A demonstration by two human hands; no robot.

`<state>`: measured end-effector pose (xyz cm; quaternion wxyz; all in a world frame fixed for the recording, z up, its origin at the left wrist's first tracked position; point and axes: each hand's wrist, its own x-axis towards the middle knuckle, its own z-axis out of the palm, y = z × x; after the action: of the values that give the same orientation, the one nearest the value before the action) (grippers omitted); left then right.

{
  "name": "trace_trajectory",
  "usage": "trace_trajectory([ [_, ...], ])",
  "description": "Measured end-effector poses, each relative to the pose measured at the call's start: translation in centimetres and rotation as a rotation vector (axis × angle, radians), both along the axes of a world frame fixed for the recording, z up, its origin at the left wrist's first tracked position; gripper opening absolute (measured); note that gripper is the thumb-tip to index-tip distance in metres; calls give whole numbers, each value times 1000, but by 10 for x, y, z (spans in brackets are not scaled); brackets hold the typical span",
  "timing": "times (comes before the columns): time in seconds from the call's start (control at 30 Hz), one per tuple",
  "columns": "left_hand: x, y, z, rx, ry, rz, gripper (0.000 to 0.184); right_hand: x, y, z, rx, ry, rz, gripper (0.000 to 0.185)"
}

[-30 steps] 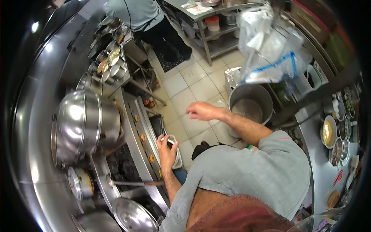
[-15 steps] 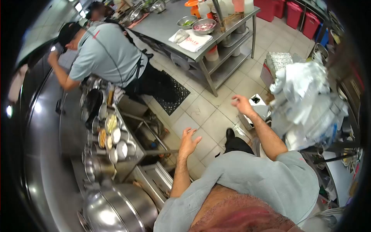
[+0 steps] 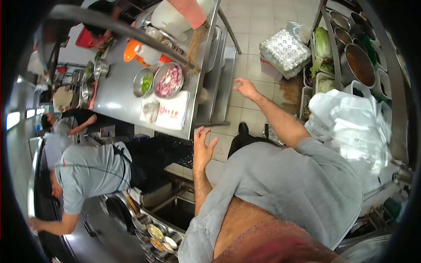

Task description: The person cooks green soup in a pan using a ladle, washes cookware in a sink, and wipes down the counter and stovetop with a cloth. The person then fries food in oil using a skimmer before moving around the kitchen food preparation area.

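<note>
My left hand [image 3: 203, 150] is raised near the corner of the steel table [image 3: 118, 90], with fingers apart and nothing in it. Over the tiled floor, my right hand [image 3: 246, 89] hangs in the air with loosely bent fingers, also without anything in it. Closest to my left hand on the table lies a white printed cloth or bag [image 3: 172, 115] with a crumpled grey cloth [image 3: 151, 111] on it. Just behind stand a metal bowl of chopped red onion [image 3: 169, 80] and a smaller bowl of green pieces [image 3: 143, 82].
A co-worker [image 3: 94, 164] leans over the stove at left; another person [image 3: 72, 122] is farther back. White plastic bags [image 3: 351, 127] pile up at right. Beyond are a foil-covered box [image 3: 285, 53], a lettuce crate [image 3: 323, 46] and metal pots [image 3: 358, 65]. Ingredient bowls [image 3: 156, 232] line the lower left.
My view has turned and moved forward, so the steel table and its bowls are now much closer. The crates and pots at right have come into view. Both my hands stay empty.
</note>
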<state>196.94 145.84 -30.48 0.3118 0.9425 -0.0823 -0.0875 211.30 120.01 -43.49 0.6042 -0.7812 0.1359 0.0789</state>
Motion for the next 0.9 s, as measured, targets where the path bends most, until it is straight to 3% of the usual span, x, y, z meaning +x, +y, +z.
trace_trajectory([
  [0.07,54,-15,2,-14,4,-113,43,26,-35,-6,141,134,-18,39],
  [0.2,163,-72,14,-107,43,-279,43,40,-120,-79,-184,179,-84,35],
  [0.27,226,-112,8,-151,51,-363,43,28,-167,-138,-231,34,-248,36],
  [0.33,290,-159,-6,-167,-41,-607,43,12,-196,-116,-83,267,-413,32],
  [0.5,427,-322,-16,-293,-2,-781,41,2,-244,-115,73,358,-718,30],
  [0.57,469,-379,-24,-318,106,-795,42,6,-261,-140,-55,359,-707,30],
  [0.63,517,-430,-52,-285,126,-815,43,32,-284,-123,-8,438,-677,33],
  [0.8,618,-481,-157,-155,354,-706,45,110,-368,-78,-157,317,-633,32],
  [0.87,650,-485,-159,15,499,-525,47,161,-400,-22,52,307,-815,33],
  [0.9,677,-487,-187,99,460,-549,47,187,-414,-5,36,240,-860,33],
])
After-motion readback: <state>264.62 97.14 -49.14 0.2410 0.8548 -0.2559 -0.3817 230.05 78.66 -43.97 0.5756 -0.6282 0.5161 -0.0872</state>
